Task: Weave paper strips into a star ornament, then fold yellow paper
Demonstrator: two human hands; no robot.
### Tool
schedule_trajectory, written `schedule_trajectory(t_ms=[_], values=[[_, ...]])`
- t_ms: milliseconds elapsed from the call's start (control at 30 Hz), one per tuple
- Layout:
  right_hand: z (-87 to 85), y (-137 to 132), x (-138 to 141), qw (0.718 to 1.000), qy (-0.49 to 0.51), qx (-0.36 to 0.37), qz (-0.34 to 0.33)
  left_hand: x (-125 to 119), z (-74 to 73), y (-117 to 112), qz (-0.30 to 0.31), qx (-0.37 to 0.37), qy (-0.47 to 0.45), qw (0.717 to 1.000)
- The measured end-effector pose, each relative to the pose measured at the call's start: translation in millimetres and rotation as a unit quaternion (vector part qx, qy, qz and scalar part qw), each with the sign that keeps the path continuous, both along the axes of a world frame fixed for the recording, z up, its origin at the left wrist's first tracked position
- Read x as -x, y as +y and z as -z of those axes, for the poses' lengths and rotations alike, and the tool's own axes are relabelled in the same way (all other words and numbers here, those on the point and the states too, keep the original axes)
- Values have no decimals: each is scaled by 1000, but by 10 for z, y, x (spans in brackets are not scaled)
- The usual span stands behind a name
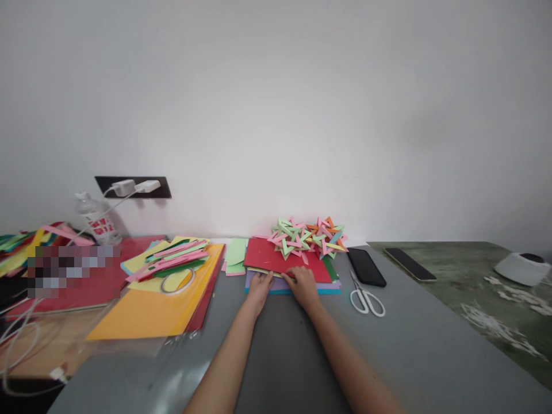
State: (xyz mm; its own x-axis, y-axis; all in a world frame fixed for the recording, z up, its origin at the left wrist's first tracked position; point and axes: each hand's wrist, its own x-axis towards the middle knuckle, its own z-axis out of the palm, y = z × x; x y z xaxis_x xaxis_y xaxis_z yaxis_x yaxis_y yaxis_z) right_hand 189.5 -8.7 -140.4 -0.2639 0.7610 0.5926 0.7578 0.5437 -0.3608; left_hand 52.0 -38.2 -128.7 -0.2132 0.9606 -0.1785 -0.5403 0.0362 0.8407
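My left hand (260, 289) is at the front edge of a stack of coloured paper, with its fingers drawn together. Close by on the right, my right hand (305, 286) bends its fingers over the same edge. Between the fingertips shows a thin cream-coloured edge of paper (278, 275), which both hands seem to pinch. A red sheet (263, 253) tops the stack, with a purple sheet (282, 284) and a blue one below. Behind the hands, on the red sheet, sit folded-paper star shapes (291, 237) in pink, green and orange.
White-handled scissors (365, 300) and a black phone (366, 266) lie right of the stack. Another dark phone (409, 263) is on the green surface. To the left are orange paper (146, 313), paper strips (176, 259), a tape roll (177, 282), a bottle (99, 221) and cables.
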Motion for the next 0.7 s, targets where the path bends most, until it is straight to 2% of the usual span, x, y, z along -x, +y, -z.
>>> schedule_trajectory(t_ms=[267,400,533,600,700], values=[[16,147,34,999,40,6,8,-20,-19,-6,-33,22,41,998],[3,154,15,999,52,16,-1,-74,-67,-61,-117,7,78,990],[-3,147,-1,998,56,25,-4,-30,-151,-147,-223,-29,142,964],[-1,146,0,998,55,27,-5,51,-182,-150,-243,-40,170,954],[5,138,10,998,53,25,-5,187,-191,-94,-235,-49,202,949]])
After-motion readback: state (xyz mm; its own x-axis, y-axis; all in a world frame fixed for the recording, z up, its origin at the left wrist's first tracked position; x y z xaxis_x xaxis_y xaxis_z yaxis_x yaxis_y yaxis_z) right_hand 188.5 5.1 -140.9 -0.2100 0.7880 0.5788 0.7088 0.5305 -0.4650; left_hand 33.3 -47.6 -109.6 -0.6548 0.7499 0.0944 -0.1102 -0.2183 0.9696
